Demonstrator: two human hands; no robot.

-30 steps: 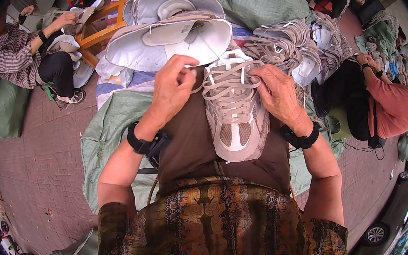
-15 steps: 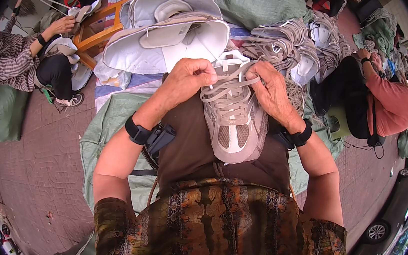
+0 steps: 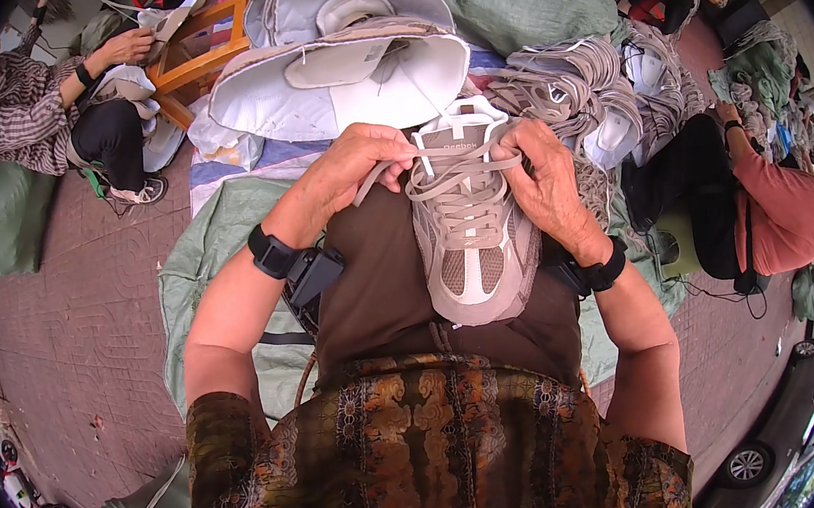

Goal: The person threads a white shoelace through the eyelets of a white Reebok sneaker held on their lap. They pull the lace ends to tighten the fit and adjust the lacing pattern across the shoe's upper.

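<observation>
A beige and grey sneaker (image 3: pixel 470 275) rests on my lap, toe toward me, with its laces crossed over the tongue. My left hand (image 3: pixel 364 170) pinches a flat beige shoelace (image 3: pixel 371 184) just left of the shoe's collar, and a length of it trails below the fingers. On the other side, my right hand (image 3: pixel 548 183) is closed on the lace at the upper right eyelets, thumb and fingers against the shoe's edge. Between the hands the lace spans the tongue. The exact grip of my right fingertips is partly hidden.
Beyond the shoe lie stacked white-lined shoe uppers (image 3: pixel 338 86). More beige uppers (image 3: pixel 559 86) are heaped to the right, beside a green sack (image 3: pixel 519 0). Co-workers sit at the left (image 3: pixel 30 116) and right (image 3: pixel 781 191). A wooden stool (image 3: pixel 195 67) stands at the far left.
My left hand has shifted a little left and away from the collar. A length of lace now hangs by it, and the loose loops over the shoe are smaller.
</observation>
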